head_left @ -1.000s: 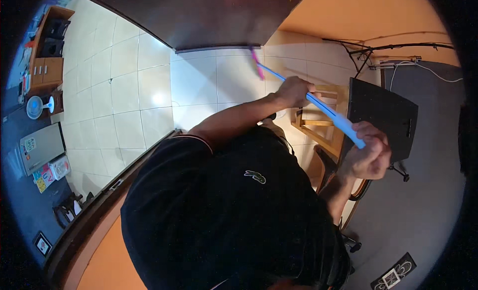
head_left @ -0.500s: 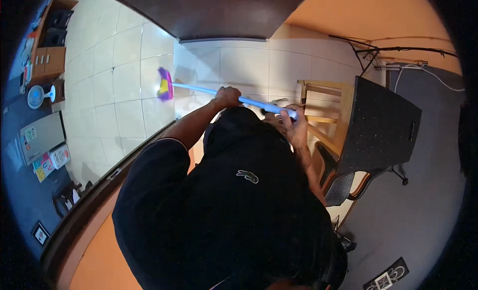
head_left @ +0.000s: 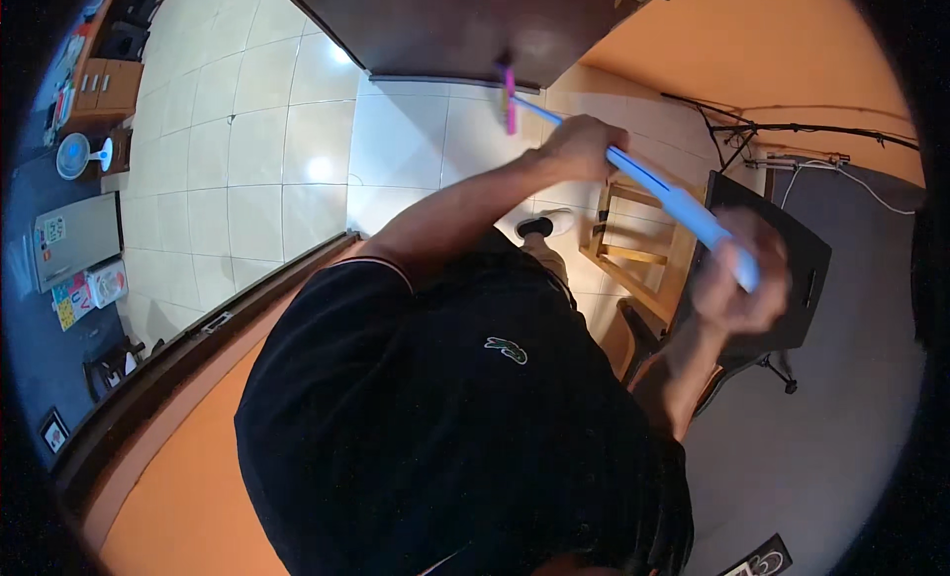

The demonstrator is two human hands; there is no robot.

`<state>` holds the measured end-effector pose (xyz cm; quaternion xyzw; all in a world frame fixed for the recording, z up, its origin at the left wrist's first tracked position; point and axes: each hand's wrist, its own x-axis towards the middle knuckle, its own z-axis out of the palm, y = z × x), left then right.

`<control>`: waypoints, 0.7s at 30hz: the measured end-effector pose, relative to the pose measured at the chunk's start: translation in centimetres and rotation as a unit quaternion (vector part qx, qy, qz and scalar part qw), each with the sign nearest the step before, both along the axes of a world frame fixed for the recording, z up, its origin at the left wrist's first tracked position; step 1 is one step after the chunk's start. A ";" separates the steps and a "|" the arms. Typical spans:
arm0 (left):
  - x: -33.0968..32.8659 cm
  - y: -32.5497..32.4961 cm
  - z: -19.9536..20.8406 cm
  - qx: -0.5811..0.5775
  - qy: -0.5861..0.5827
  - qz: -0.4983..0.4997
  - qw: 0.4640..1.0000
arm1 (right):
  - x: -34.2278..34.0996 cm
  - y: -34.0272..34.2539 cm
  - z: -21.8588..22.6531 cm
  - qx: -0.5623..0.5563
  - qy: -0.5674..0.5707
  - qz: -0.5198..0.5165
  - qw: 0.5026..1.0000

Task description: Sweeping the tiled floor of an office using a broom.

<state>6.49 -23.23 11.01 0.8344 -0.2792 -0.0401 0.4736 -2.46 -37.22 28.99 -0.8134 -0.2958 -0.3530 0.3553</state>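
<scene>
A broom with a light-blue handle slants across the view, held in both hands. My left hand is wrapped round the handle partway down. Nearer the handle's top end, my right hand grips it, smeared by motion. The pink broom head, also blurred, is on or just over the pale tiles near the foot of the dark door; contact with the floor cannot be made out. One of my shoes shows below the handle.
A dark door stands ahead. To the right are a wooden stool-like frame and a black table. A door threshold runs along the left. Farther left are a fan, a small fridge and a cabinet.
The broom head has swung from the left tiles rightward toward the door. Both hands have moved right with the handle, my right hand farther out from the body.
</scene>
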 end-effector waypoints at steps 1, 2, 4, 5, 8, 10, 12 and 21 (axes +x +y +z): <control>0.6 0.2 -1.6 -0.018 0.024 -0.003 1.000 | 0.6 0.4 -0.9 -0.091 0.050 -0.001 0.995; 1.2 0.7 -3.5 0.032 0.046 0.014 0.998 | 1.1 1.0 -2.4 -0.164 0.133 -0.038 0.977; 1.5 2.5 -8.0 0.121 0.074 0.023 0.990 | 1.6 3.1 -7.5 -0.086 0.143 -0.048 0.985; 1.3 3.9 -10.1 0.156 0.079 0.015 0.984 | 1.5 4.1 -10.2 -0.043 0.147 -0.073 0.986; -1.0 8.7 -15.5 0.236 0.122 0.035 0.963 | -0.3 5.3 -17.0 0.169 0.363 -0.005 0.916; -1.8 10.9 -17.4 0.311 0.147 0.032 0.939 | -1.9 4.9 -19.7 0.235 0.435 0.019 0.869; -2.3 12.8 -18.0 0.382 0.152 -0.003 0.911 | -3.4 4.2 -21.1 0.180 0.502 0.013 0.846; -2.6 11.6 -10.4 0.277 0.059 0.021 0.959 | -5.5 0.8 -17.9 0.248 0.402 -0.104 0.875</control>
